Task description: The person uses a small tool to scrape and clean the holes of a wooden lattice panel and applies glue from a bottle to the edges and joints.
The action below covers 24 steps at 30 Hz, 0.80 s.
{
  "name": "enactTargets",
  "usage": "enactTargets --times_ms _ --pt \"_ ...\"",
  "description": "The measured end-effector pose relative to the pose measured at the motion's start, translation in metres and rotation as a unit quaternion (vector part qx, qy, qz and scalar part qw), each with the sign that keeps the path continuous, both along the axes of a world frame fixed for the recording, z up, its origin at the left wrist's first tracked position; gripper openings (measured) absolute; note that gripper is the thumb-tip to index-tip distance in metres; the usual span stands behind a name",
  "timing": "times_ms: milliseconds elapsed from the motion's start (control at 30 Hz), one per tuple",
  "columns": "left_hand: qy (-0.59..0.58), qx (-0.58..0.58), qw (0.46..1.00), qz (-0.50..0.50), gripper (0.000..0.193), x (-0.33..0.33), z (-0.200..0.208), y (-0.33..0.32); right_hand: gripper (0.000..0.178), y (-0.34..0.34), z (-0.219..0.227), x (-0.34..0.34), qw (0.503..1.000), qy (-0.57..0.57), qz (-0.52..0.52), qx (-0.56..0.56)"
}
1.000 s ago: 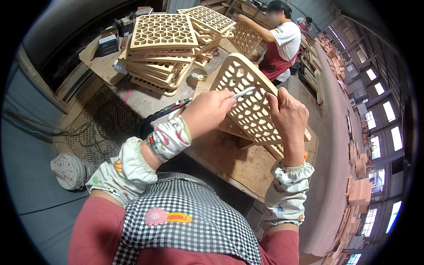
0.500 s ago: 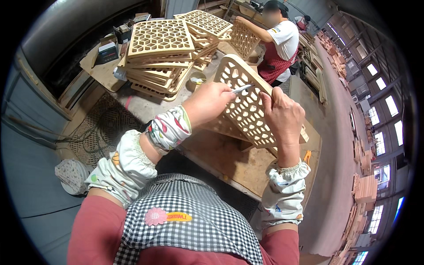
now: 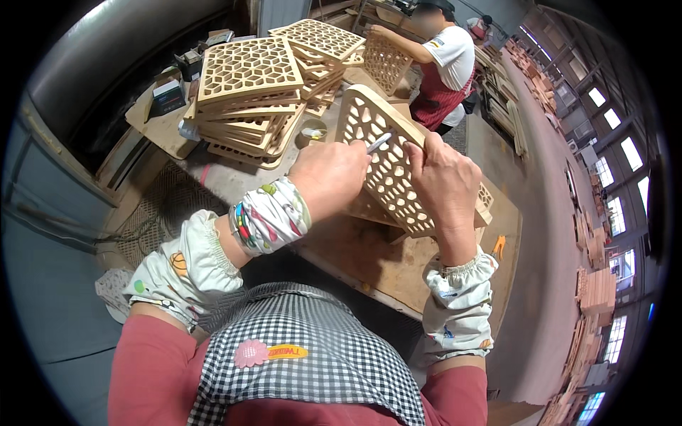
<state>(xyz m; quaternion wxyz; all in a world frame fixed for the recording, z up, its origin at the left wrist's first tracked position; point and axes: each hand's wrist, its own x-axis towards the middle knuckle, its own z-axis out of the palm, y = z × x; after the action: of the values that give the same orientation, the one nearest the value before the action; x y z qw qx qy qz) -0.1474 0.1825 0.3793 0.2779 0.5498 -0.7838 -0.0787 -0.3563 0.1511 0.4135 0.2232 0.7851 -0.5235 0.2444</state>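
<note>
A pale wooden lattice panel (image 3: 389, 170), cut through with a pattern of holes, stands tilted above the workbench (image 3: 376, 268). My right hand (image 3: 449, 183) is closed over its upper right edge, thumb on the near face. In my closed left hand (image 3: 328, 172) is a thin, light grey stick-like tool (image 3: 380, 143). Its tip points up and right and lies at the panel's holes; whether it enters one, I cannot tell. Beneath the panel is another wooden piece, partly covered by it.
Several lattice panels are stacked unevenly (image 3: 249, 71) at the far left of the bench. Near them are a small round container (image 3: 312, 132) and a dark box (image 3: 168, 96). An orange tool (image 3: 499, 247) lies by the right edge. Across the bench a co-worker (image 3: 444, 71) holds another panel (image 3: 386, 64).
My left hand has shifted slightly left and down with the stick tool, whose tip has drawn back down and left over the panel. My right hand keeps its hold on the edge.
</note>
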Motion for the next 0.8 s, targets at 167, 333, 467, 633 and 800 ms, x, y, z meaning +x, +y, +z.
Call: enactTargets --times_ms 167,333,467,633,800 --pt "-0.117 -0.045 0.992 -0.029 0.015 -0.015 0.021 -0.037 0.040 0.002 -0.004 0.001 0.999 0.001 0.014 -0.035" --pt "-0.115 -0.054 0.991 -0.040 0.014 -0.020 0.024 -0.024 0.040 -0.018 -0.003 -0.021 0.999 0.002 -0.008 -0.034" --pt "-0.134 -0.027 0.991 -0.007 0.020 -0.024 0.028 -0.045 0.040 -0.006 -0.008 0.000 0.999 -0.010 0.022 -0.043" --pt "-0.084 -0.038 0.995 -0.025 0.016 -0.027 0.018 -0.022 0.038 -0.017 -0.002 -0.024 1.000 -0.012 0.000 -0.011" --pt "-0.094 -0.068 0.993 -0.011 0.018 -0.034 0.020 -0.047 0.036 -0.006 -0.003 -0.008 1.000 -0.021 0.007 -0.018"
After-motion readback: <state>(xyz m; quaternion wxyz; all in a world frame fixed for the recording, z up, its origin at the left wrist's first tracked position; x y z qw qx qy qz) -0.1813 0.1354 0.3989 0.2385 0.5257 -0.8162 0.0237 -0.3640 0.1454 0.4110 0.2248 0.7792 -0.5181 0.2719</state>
